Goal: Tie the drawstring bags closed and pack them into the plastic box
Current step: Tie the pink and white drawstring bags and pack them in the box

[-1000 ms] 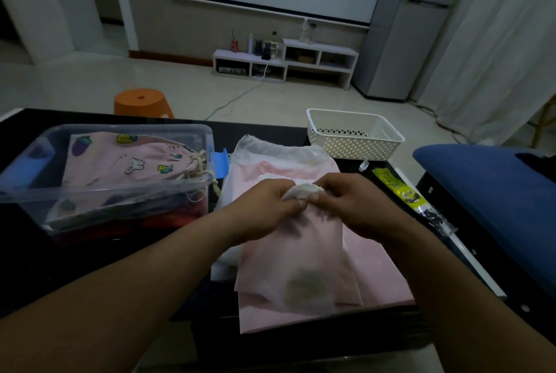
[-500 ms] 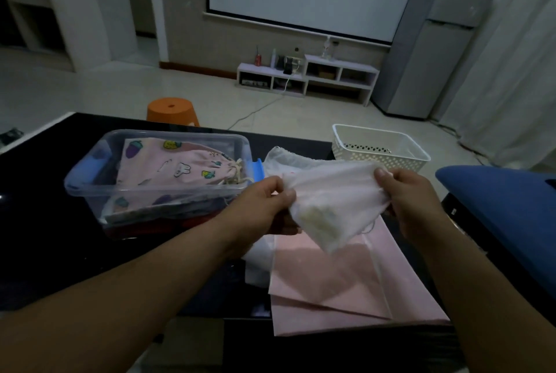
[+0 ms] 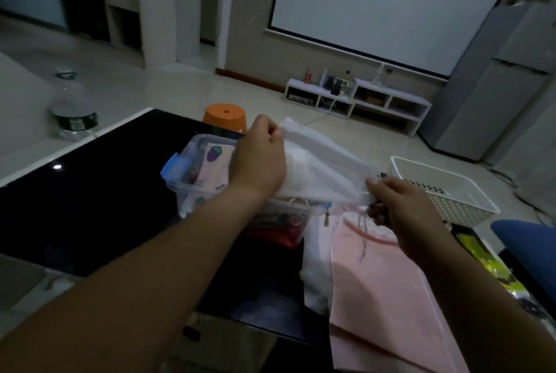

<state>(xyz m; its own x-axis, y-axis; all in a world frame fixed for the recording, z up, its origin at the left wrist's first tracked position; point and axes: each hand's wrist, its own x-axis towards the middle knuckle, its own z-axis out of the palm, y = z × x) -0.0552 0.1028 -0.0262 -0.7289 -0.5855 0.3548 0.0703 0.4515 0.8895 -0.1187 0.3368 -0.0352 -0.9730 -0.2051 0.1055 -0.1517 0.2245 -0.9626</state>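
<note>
My left hand [image 3: 258,162] grips one end of the white drawstring bag [image 3: 325,174], fingers curled round the cloth. My right hand [image 3: 404,213] pinches the gathered opposite end. The bag is held in the air between them, above the plastic box [image 3: 188,192]. Long axis: upper left to lower right. Pink bags [image 3: 376,282] lie below my right hand. A white basket [image 3: 451,198] stands just beyond it.
</note>
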